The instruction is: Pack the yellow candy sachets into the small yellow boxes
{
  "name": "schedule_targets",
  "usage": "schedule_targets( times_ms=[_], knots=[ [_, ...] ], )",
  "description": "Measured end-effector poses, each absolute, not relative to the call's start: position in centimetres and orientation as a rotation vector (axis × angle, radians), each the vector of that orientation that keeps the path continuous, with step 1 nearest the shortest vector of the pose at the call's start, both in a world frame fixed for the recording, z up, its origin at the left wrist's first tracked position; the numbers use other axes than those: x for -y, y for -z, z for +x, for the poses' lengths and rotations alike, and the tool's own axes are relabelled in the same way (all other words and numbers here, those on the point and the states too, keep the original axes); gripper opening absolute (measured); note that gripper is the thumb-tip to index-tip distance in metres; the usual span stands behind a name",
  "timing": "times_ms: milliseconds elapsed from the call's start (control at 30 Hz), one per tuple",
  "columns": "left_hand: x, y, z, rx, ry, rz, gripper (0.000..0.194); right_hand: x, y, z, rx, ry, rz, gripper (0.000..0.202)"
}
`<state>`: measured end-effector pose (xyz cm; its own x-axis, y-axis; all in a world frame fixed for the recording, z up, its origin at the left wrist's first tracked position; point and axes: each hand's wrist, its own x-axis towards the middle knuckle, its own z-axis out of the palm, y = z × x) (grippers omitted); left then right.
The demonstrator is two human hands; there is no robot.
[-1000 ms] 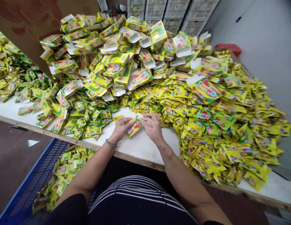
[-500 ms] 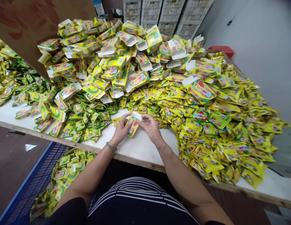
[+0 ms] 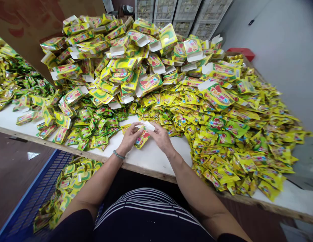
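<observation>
Over the white tabletop [image 3: 161,159], both hands hold one small yellow and green candy box [image 3: 142,139] with white flaps at its upper end. My left hand [image 3: 130,138] is closed on its left side, thumb on the front. Across from it, my right hand [image 3: 160,137] pinches the white flap at the upper right. The box is tilted, and its inside is hidden from me. Green candy packets [image 3: 98,126] lie left of my hands. A large heap of yellow candy packets [image 3: 227,161] lies to the right.
Many small boxes [image 3: 123,64], some with open flaps, are piled behind my hands. A brown carton [image 3: 27,30] stands at the back left. Below the wooden table edge [image 3: 143,170], a blue basket [image 3: 32,198] holds more boxes. White crates [image 3: 164,10] are stacked beyond.
The box has turned between my hands, its lower end swinging left. Its white flaps now spread wider toward my right hand. The view has shifted slightly.
</observation>
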<state>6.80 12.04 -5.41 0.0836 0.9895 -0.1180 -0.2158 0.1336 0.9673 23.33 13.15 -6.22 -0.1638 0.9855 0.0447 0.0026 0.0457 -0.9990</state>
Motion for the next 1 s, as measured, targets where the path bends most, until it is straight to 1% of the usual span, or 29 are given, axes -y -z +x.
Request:
schedule_targets(
  times_ms=[100,300,400,533,600,733,767,900,933,1000],
  knots=[
    [-12.0,5.4,6.7,-1.009,-1.208,0.928,0.056,-12.7,5.5,23.3,1.495,-1.225,-1.104,0.036],
    [-12.0,5.5,6.7,-1.095,-1.223,0.941,0.054,-12.5,5.6,22.8,1.431,-1.108,-1.177,0.026],
    [-12.1,5.4,6.8,-1.102,-1.200,0.930,0.055,-12.9,6.4,22.8,1.257,-1.238,-1.182,0.028],
    [-12.2,5.3,6.8,-1.081,-1.170,0.917,0.051,-13.1,6.8,23.2,1.129,-1.381,-1.136,0.030],
    [-12.2,5.3,6.8,-1.082,-1.166,0.890,0.049,-12.9,6.6,23.2,1.200,-1.310,-1.166,0.027],
    [-12.1,5.2,6.8,-1.097,-1.155,0.823,0.044,-12.7,6.3,23.1,1.355,-1.047,-1.280,0.021],
    [-12.1,5.2,6.8,-1.097,-1.151,0.806,0.042,-12.7,6.3,23.1,1.333,-1.071,-1.267,0.021],
    [-12.0,5.3,6.8,-1.091,-1.132,0.816,0.041,-13.4,7.1,23.3,1.098,-1.426,-1.145,0.030],
    [-12.0,5.3,6.7,-1.107,-1.134,0.869,0.043,-13.5,7.3,23.3,1.074,-1.456,-1.132,0.030],
    [-11.9,5.4,6.5,-1.161,-1.147,1.027,0.045,-13.5,7.5,23.3,1.092,-1.404,-1.127,0.029]
  ],
)
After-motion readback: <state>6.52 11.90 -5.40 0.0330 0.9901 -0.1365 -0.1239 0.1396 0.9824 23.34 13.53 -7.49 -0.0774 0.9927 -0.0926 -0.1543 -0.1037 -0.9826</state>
